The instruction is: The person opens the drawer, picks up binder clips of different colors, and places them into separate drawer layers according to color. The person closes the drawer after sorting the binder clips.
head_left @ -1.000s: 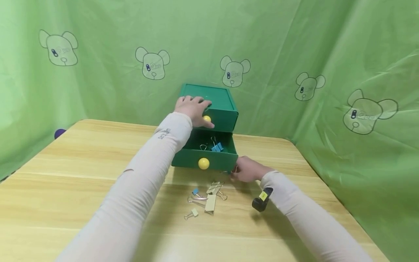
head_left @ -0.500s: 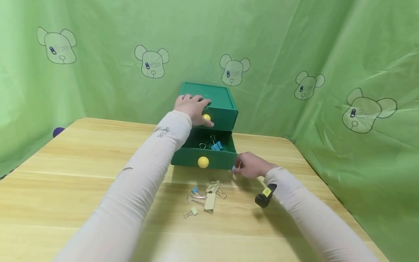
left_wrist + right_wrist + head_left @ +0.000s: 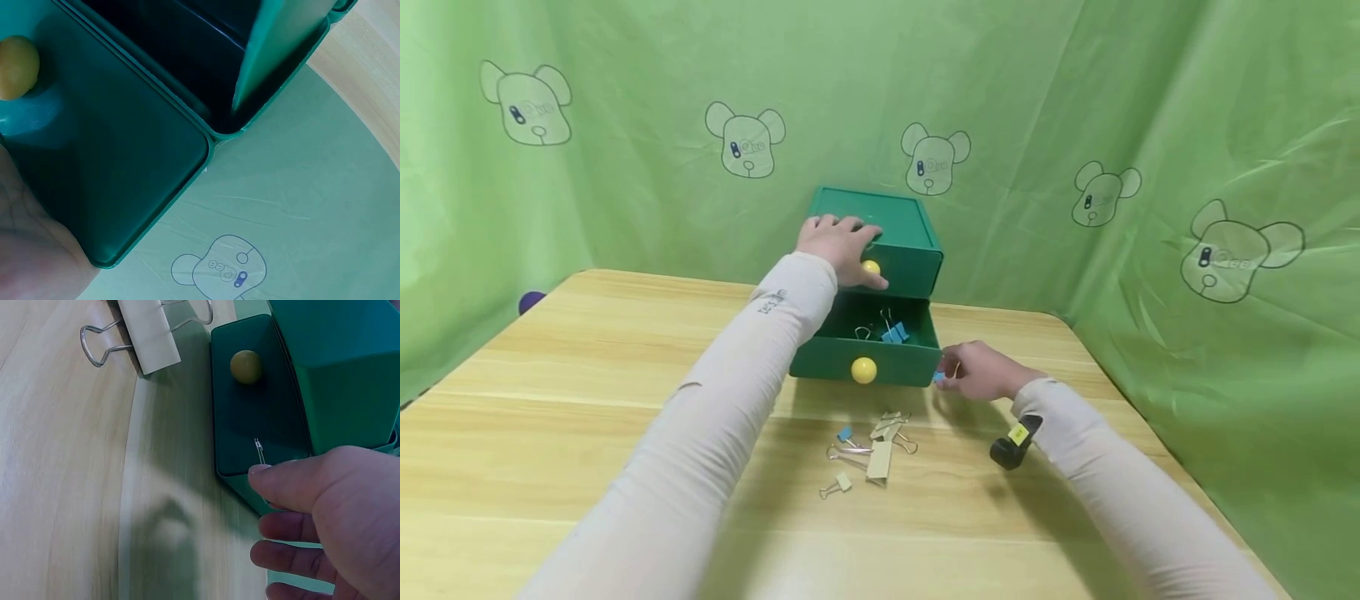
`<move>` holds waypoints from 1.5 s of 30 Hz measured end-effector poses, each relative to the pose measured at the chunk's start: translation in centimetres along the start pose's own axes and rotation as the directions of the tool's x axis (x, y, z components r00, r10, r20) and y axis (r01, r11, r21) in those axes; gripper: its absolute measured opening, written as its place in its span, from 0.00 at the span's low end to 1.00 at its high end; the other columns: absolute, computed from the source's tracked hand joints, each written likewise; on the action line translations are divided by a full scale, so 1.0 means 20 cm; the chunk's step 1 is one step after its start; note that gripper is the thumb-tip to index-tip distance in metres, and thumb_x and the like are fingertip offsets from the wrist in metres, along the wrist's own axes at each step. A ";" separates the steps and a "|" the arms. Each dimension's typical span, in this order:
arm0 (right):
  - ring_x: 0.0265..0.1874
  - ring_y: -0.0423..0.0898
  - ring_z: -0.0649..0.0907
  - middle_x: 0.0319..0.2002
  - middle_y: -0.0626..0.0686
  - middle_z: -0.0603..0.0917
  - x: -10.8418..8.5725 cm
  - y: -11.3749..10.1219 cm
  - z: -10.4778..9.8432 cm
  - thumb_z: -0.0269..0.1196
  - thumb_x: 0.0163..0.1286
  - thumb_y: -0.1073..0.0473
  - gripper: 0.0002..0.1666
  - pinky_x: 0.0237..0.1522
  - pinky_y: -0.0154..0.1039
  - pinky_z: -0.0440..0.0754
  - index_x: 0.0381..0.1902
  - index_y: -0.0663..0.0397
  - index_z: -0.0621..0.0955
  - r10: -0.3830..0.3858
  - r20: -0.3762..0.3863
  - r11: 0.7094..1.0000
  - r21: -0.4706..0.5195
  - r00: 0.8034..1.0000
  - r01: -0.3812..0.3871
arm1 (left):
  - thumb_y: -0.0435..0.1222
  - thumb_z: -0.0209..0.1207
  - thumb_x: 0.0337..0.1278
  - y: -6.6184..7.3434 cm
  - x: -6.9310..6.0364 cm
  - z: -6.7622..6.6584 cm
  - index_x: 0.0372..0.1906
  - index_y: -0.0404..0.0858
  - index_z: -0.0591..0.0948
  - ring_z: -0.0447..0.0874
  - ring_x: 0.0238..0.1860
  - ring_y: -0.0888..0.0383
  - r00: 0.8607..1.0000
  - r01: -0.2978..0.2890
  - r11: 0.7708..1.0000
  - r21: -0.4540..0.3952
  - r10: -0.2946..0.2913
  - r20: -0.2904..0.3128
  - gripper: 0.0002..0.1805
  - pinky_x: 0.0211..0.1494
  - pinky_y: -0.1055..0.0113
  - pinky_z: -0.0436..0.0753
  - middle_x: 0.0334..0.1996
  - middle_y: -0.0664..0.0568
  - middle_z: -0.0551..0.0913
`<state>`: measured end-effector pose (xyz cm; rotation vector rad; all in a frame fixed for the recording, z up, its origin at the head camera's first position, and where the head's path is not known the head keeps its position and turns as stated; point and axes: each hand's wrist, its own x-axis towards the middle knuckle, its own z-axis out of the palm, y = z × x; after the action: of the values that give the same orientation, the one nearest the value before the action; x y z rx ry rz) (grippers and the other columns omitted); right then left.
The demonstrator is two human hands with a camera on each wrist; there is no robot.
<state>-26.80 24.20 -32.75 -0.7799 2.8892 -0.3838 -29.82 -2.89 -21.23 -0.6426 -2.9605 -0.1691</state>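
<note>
Right hand (image 3: 981,372) pinches a blue clip (image 3: 938,377) beside the open drawer (image 3: 827,360); left hand (image 3: 838,249) rests spread above it.

Cream sleeves (image 3: 692,467), probably dark lettering (image 3: 772,302); black wrist device (image 3: 1006,453), yellow label (image 3: 1018,433).

The right grip (image 3: 344,519) pinches a wire loop (image 3: 259,447) near a green drawer (image 3: 256,412).

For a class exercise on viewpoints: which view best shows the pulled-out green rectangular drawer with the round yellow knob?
The head view: it shows the green drawer's front, knob and inside together. The right wrist view shows its front closer, partly behind the right hand; the left wrist view only a cropped part.
</note>
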 end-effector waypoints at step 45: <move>0.29 0.45 0.78 0.30 0.49 0.81 -0.01 0.02 -0.13 0.64 0.67 0.57 0.09 0.34 0.41 0.79 0.37 0.58 0.81 -0.022 -0.077 0.999 -0.035 0.997 0.019 | 0.63 0.58 0.55 0.01 0.00 0.00 0.77 0.53 0.54 0.50 0.73 0.41 1.000 0.009 1.000 -0.012 -0.009 -0.011 0.48 0.72 0.46 0.50 0.76 0.48 0.52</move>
<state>-27.19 25.18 -30.27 -0.8183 2.9696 -0.3757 -29.71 -2.78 -21.30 -0.6273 -2.9546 -0.1909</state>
